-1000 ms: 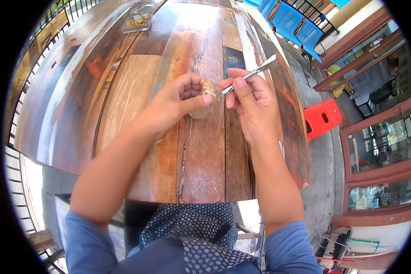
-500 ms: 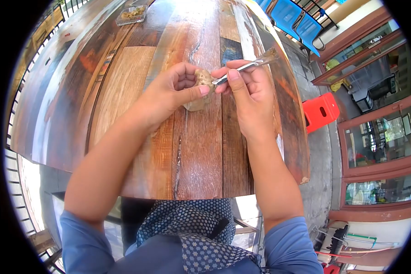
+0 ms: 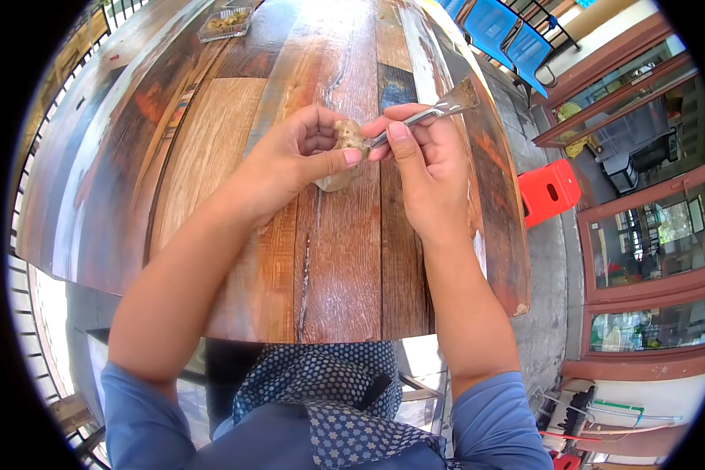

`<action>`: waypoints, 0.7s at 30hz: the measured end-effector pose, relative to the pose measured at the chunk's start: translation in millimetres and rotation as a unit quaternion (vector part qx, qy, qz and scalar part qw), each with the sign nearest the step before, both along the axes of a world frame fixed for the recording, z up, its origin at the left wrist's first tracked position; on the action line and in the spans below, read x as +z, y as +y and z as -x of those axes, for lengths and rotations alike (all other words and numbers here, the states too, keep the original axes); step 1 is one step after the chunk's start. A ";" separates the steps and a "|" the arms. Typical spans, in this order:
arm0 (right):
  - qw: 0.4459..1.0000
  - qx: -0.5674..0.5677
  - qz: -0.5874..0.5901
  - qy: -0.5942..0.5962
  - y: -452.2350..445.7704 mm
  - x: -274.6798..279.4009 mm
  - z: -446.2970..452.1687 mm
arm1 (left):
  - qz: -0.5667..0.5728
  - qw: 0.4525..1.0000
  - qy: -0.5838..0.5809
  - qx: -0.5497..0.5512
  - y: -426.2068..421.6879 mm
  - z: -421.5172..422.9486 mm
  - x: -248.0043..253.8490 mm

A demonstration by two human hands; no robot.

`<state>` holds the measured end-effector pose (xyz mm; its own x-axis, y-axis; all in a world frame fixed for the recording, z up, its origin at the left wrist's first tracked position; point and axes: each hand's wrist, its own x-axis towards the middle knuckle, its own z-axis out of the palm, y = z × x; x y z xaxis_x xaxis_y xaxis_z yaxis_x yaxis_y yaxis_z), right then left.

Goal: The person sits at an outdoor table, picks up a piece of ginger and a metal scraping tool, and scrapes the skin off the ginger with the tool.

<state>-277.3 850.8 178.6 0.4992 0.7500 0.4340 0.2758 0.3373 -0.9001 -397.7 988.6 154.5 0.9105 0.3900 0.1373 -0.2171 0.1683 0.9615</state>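
My left hand (image 3: 309,149) has its fingers curled round a small, lumpy, tan clay-like piece (image 3: 335,181), partly hidden behind the thumb and fingers. In my right hand (image 3: 425,157), thumb and fingers pinch a slim brush-like tool (image 3: 425,115) with a silvery shaft. Its flared brownish end points up and to the right, away from the lump. The narrow end meets the right side of the lump, or comes very close to it. Both hands are just above the wooden table.
The plank-patterned table (image 3: 341,274) spreads out before me. A clear plastic box (image 3: 225,25) with brown pieces stands at its far left. Beyond the right edge are a red stool (image 3: 551,193) and blue chairs (image 3: 517,45). Glass-paned doors (image 3: 654,235) line the right side.
The tool has turned slightly in my right hand, so its flared end shows broader and a little higher. My left hand and the lump stay nearly in place.
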 end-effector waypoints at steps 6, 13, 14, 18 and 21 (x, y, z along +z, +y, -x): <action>1.000 -0.004 0.011 0.004 -1.5 1.4 -1.0 | 0.003 1.000 0.002 -0.002 0.1 -0.1 -0.6; 1.000 -0.002 0.009 -0.014 -0.8 0.9 -2.0 | 0.013 1.000 0.012 -0.015 -0.9 0.9 2.4; 1.000 0.000 0.003 -0.008 -0.9 0.9 -1.4 | 0.013 1.000 0.009 -0.011 -1.2 0.7 2.1; 1.000 0.003 -0.003 0.002 0.6 -0.2 0.3 | 0.007 1.000 0.011 -0.002 -1.6 1.2 2.5; 1.000 -0.001 0.001 0.002 0.4 0.4 0.4 | 0.007 1.000 0.011 -0.002 -0.8 0.3 0.6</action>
